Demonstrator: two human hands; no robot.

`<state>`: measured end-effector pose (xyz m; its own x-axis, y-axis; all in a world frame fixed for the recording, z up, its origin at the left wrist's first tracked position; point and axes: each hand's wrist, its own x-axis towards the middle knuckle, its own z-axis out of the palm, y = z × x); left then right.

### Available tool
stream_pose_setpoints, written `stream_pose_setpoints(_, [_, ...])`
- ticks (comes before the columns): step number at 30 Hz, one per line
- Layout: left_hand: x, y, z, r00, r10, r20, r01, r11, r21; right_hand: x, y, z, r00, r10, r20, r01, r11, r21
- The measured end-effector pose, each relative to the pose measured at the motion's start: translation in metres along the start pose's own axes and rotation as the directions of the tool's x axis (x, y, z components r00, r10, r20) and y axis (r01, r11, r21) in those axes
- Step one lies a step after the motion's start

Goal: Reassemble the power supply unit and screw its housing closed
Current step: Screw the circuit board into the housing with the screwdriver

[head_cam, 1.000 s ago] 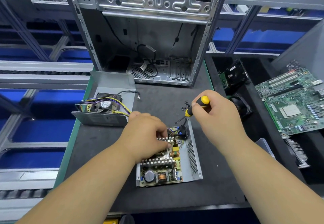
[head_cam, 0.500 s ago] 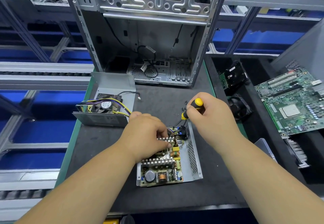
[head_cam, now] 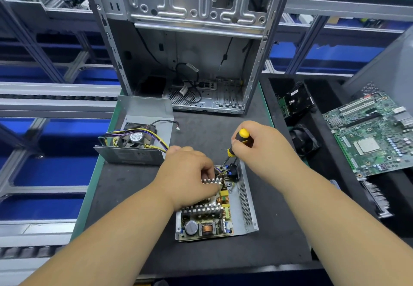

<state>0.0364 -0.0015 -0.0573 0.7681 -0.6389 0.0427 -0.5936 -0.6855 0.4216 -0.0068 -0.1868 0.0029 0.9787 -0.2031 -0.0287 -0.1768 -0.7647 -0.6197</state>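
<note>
The open power supply base [head_cam: 247, 198] lies on the dark mat, its circuit board [head_cam: 206, 223] with heat sinks and coils exposed. My left hand [head_cam: 187, 178] rests on the board's far half, fingers curled over a heat sink. My right hand [head_cam: 261, 149] grips a yellow-and-black screwdriver [head_cam: 240, 139], tip down at the board's far corner beside the black power socket [head_cam: 233, 170]. The housing cover [head_cam: 143, 133] with its fan and coloured wires lies to the left.
An empty grey computer case [head_cam: 190, 39] stands behind the mat. On the right, a black tray holds a green motherboard [head_cam: 375, 138], a drive [head_cam: 295, 102] and a black fan [head_cam: 305, 140]. Blue racks lie left, past the mat's green edge [head_cam: 89, 187].
My right hand has brought the screwdriver down and slightly left, from near the loose screws to the board's far corner. My left hand has stayed on the board.
</note>
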Motion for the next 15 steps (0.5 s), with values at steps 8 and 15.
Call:
stream_pose_setpoints(8, [0.005, 0.001, 0.000, 0.995, -0.095, -0.008, 0.095, 0.995, 0.013, 0.028, -0.021, -0.019, 0.983, 0.019, 0.180, 0.053, 0.922, -0.384])
stream_pose_setpoints(15, [0.005, 0.001, 0.000, 0.995, -0.104, 0.002, 0.104, 0.994, 0.039, 0.030, -0.028, -0.005, 0.999, 0.033, 0.017, -0.013, 0.728, -0.686])
